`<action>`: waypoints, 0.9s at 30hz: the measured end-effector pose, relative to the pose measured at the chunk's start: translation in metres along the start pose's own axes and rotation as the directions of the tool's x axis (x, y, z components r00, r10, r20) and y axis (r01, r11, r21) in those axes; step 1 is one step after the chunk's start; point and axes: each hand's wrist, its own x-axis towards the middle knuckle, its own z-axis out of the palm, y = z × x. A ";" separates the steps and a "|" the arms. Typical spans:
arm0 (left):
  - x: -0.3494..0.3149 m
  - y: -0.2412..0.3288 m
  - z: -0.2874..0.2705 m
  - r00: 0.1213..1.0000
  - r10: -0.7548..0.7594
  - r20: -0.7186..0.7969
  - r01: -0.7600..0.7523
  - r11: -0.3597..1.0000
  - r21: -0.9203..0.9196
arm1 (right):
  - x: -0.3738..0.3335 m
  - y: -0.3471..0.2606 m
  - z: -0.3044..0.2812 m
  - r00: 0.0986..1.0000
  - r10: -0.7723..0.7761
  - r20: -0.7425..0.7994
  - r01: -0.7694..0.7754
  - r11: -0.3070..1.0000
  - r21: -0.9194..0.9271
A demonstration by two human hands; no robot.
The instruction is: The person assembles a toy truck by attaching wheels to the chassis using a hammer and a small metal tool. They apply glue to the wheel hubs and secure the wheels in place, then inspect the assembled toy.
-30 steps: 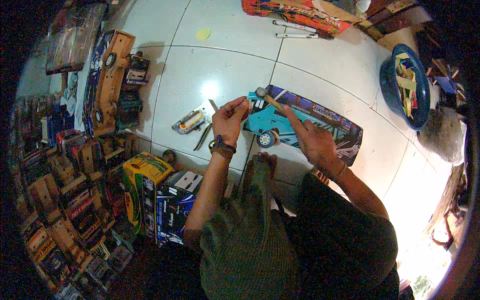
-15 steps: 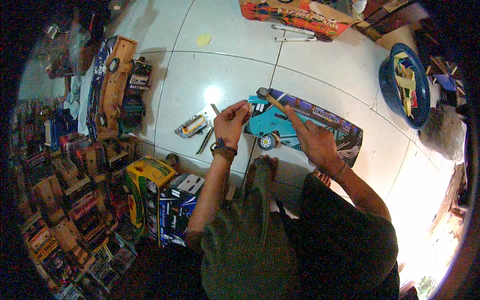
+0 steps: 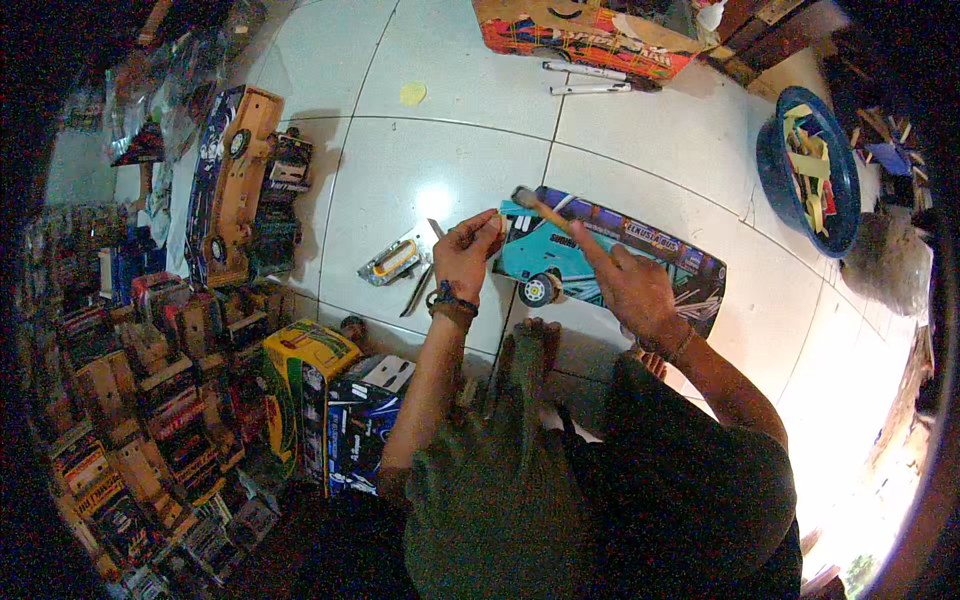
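Note:
A toy bus (image 3: 545,250) in turquoise, purple and black lies on its side on the tiled floor, one wheel (image 3: 537,290) facing me. My right hand (image 3: 640,292) is closed around the wooden handle of a small hammer (image 3: 549,213). The hammer's head is just over the bus's left end. At that same end my left hand (image 3: 468,254) has its fingertips pinched together, touching or nearly touching the edge; what they hold is too small to make out. A silver-and-orange item (image 3: 393,260) and a thin dark tool (image 3: 418,292) lie left of this hand.
Toy vehicles (image 3: 232,185) stand at the left, with many more stacked below. A yellow-green toy (image 3: 310,345) and a blue one (image 3: 365,430) sit beside my left forearm. A blue basin (image 3: 852,190) of scraps is far right. White markers (image 3: 590,88) lie near an orange toy (image 3: 600,35).
The hammer's head has shifted slightly and is blurred now. My left hand stays pinched at the bus's end. The whole view has moved a little.

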 end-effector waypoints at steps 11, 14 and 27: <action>0.004 -0.005 -0.005 0.999 0.046 0.027 -0.047 0.998 0.046 | 0.056 0.002 0.006 0.974 0.180 -0.139 -0.105 0.899 0.426; -0.005 0.018 -0.013 0.998 -0.066 -0.008 0.066 0.985 0.157 | 0.082 0.006 0.014 0.989 0.148 -0.017 -0.125 0.890 0.438; 0.047 0.041 -0.141 0.871 -0.345 0.351 -0.388 -0.043 0.921 | 0.105 -0.029 0.030 0.992 0.120 -0.030 -0.100 0.923 0.373</action>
